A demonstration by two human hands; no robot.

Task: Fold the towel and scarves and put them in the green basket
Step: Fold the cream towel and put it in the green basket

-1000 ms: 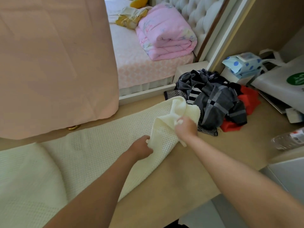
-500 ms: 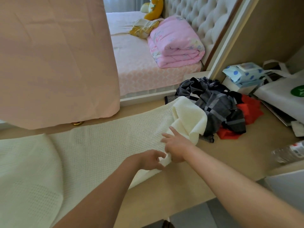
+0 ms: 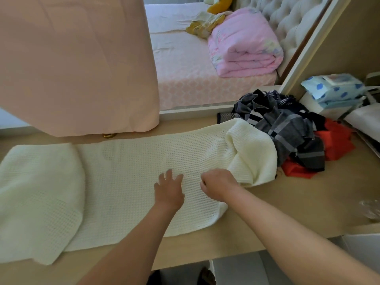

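A long cream waffle-knit scarf [image 3: 123, 177] lies stretched across the wooden desk [image 3: 298, 198], its left end doubled over and its right end bunched into a lump. My left hand [image 3: 169, 191] rests flat on the scarf's middle with fingers spread. Just to its right, my right hand [image 3: 219, 185] has its fingers curled into the scarf's near edge, beside the bunched end. A heap of dark plaid and striped scarves [image 3: 287, 128] with a red cloth [image 3: 333, 149] under it sits at the desk's right. No green basket is in view.
A pink cloth [image 3: 78, 64] hangs over the desk's back left. A blue dotted tissue pack [image 3: 333, 89] and a white bag [image 3: 368, 120] stand at the far right, a clear bottle [image 3: 372, 208] at the right edge. A bed with a folded pink quilt [image 3: 244, 44] lies behind.
Both hands came down and toward me from the raised right end of the scarf, which now lies bunched on the desk. My left hand let go and spread flat.
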